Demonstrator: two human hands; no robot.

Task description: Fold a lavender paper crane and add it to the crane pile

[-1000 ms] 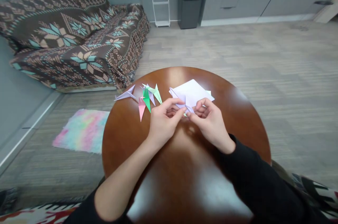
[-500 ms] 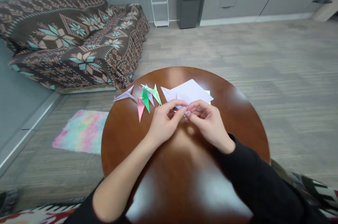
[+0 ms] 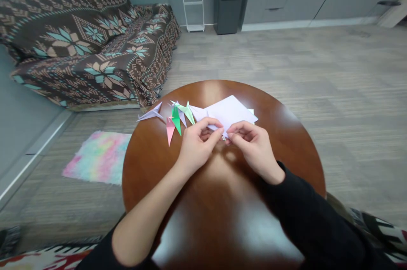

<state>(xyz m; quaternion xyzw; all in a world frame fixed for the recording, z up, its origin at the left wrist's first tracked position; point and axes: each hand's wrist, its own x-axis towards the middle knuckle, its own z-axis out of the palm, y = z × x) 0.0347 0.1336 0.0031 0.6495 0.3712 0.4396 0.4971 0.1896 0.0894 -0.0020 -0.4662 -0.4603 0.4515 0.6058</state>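
Pinching a folded lavender paper (image 3: pixel 200 113) near its lower end, the person works with both hands in the head view, close above the round brown surface (image 3: pixel 292 147). The left hand (image 3: pixel 199 143) has its thumb and index finger brought together at the paper's edge; the right hand (image 3: pixel 250 147) does likewise just beside it, the other fingers of both curled under. The exact grip is too small to make out. The paper's pointed end reaches left, overlapping a stack of lavender sheets (image 3: pixel 233 110), from under which a pale green corner (image 3: pixel 251 112) pokes out at the right.

Left of the stack lie the finished-looking folded figures: a lavender figure (image 3: pixel 152 113) on its own, then a close cluster with a pink figure (image 3: pixel 170 131), a dark green figure (image 3: pixel 176 120), a pale green figure (image 3: pixel 188 113) and more lavender paper partly hidden among them.

Across the room, a dark drawer unit (image 3: pixel 227 13) and grey cabinets (image 3: pixel 299 1) have closed fronts, their contents hidden.

Compared with half a second earlier, the fingertips are slightly farther apart and the paper's point sits farther left, nearer the pale green figure; the folded figures keep their places.
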